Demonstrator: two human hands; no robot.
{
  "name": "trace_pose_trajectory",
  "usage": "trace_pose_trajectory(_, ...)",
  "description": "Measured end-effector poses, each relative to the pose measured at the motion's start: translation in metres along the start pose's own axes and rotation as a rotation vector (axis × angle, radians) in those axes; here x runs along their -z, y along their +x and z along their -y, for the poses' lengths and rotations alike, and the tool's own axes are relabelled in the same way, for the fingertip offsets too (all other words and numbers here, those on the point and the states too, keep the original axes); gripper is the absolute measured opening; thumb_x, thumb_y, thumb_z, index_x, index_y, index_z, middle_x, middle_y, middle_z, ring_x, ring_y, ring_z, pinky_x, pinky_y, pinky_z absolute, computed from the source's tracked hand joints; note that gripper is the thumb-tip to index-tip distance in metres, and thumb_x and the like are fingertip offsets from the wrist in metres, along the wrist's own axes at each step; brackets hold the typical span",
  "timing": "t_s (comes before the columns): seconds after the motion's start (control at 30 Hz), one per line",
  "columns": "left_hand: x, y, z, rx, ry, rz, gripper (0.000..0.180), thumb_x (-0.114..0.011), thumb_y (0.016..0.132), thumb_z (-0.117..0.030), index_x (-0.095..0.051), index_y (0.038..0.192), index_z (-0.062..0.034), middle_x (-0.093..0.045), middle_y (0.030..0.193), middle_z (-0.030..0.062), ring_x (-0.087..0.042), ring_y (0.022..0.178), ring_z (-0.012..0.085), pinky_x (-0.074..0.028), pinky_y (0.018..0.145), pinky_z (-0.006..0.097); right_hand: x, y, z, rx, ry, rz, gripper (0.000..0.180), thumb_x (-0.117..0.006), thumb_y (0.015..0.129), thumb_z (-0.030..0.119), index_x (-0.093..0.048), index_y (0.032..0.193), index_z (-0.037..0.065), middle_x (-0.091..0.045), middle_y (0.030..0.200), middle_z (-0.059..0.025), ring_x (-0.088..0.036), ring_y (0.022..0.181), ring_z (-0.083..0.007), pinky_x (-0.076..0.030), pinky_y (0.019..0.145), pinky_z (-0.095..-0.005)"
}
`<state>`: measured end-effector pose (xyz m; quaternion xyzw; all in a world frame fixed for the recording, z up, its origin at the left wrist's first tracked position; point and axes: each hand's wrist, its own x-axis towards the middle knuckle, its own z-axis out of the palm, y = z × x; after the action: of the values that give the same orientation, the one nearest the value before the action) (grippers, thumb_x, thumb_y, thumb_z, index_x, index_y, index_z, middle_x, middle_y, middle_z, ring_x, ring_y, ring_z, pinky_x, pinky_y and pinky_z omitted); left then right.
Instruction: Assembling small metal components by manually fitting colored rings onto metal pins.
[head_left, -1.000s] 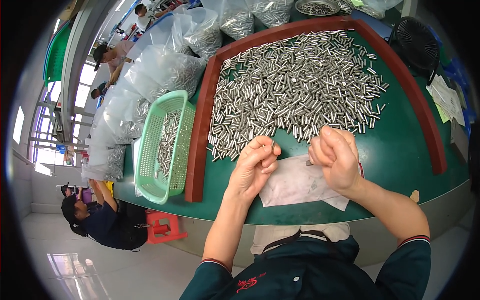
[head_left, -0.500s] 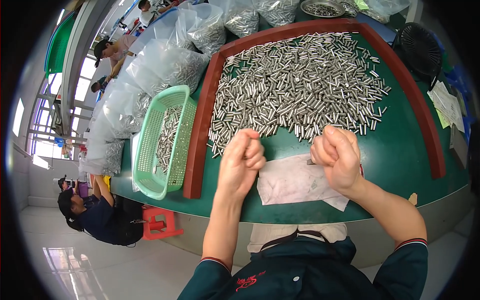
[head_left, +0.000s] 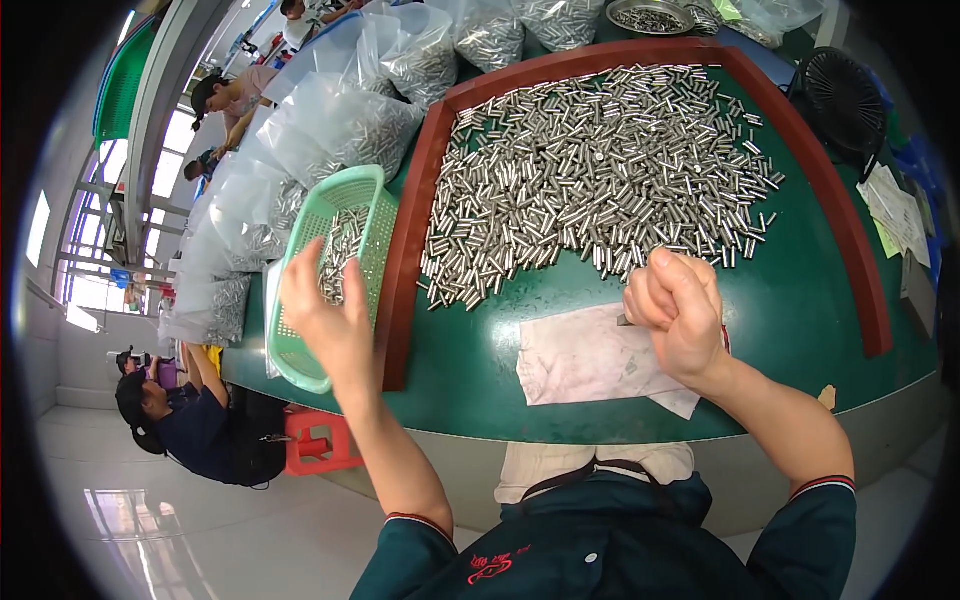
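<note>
My left hand [head_left: 332, 318] is over the near part of a light green plastic basket [head_left: 380, 235], thumb and fingers spread, nothing visible in it. Small metal pins [head_left: 346, 232] lie in the basket, partly hidden by that hand. Over the right part of a stained whitish cloth [head_left: 570, 355], my right hand [head_left: 678, 305] is closed in a fist. Whatever it may hold is hidden; a small dark end shows beside its little-finger side. Beyond both hands, a wide layer of short shiny metal pins [head_left: 600, 180] covers much of the green tabletop [head_left: 800, 300].
A dark red raised frame [head_left: 408, 250] borders the pins on three sides. Clear plastic bags of pins [head_left: 340, 120] line the left and far side. A metal bowl [head_left: 650, 18], a black fan [head_left: 838, 105] and papers [head_left: 893, 212] stand around. Co-workers sit at left, near a red stool [head_left: 320, 440].
My left hand has swung left from the near edge of the pins to the basket, and its closed fingers have opened. My right fist has stayed put.
</note>
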<state>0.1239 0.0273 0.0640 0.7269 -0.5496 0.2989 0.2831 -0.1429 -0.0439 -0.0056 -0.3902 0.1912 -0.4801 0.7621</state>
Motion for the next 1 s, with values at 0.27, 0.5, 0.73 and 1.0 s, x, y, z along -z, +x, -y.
trace_pose_trajectory(0.27, -0.061, -0.036, -0.098, -0.1, -0.453, 0.486, 0.011, -0.063, 0.066, -0.006, -0.054, 0.067, -0.0015, -0.051, 0.062, 0.0112, -0.05, 0.06, 0.0282, -0.039, 0.054, 0.038, 0.002, -0.001, 0.003, -0.014, 0.021, -0.017, 0.042, -0.039, 0.086, 0.021, -0.025, 0.048, 0.011, -0.028, 0.042, 0.0022, -0.021, 0.04, -0.0057, -0.02, 0.041, -0.0226)
trace_pose_trajectory(0.5, -0.08, -0.049, -0.103, -0.123, -0.342, 0.517, 0.015, -0.064, 0.069, -0.012, -0.051, 0.071, -0.0034, -0.053, 0.053, 0.0128, -0.052, 0.051, 0.0303, -0.039, 0.049, 0.039, 0.002, 0.0, 0.004, -0.025, 0.025, -0.019, 0.041, -0.039, 0.086, 0.02, -0.026, 0.048, 0.011, -0.028, 0.042, 0.0027, -0.021, 0.04, -0.0056, -0.02, 0.041, -0.0226)
trace_pose_trajectory(0.73, -0.078, -0.05, -0.102, -0.018, -0.425, 0.568, 0.014, -0.065, 0.067, -0.01, -0.054, 0.069, -0.0035, -0.042, 0.043, 0.0034, -0.042, 0.036, 0.0163, -0.033, 0.038, 0.03, 0.002, 0.001, 0.004, -0.019, 0.01, -0.009, 0.04, -0.039, 0.087, 0.019, -0.028, 0.049, 0.009, -0.027, 0.043, 0.0036, -0.023, 0.041, -0.0052, -0.021, 0.041, -0.0226)
trace_pose_trajectory(1.0, -0.053, -0.057, -0.117, -0.246, -0.932, 0.671, 0.009, -0.058, 0.064, 0.002, -0.056, 0.072, -0.0012, -0.052, 0.06, 0.0071, -0.05, 0.054, 0.0205, -0.04, 0.049, 0.03, 0.002, 0.001, 0.004, -0.004, 0.002, -0.033, 0.041, -0.037, 0.087, 0.019, -0.027, 0.049, 0.01, -0.027, 0.042, 0.0029, -0.021, 0.04, -0.0059, -0.019, 0.04, -0.0231)
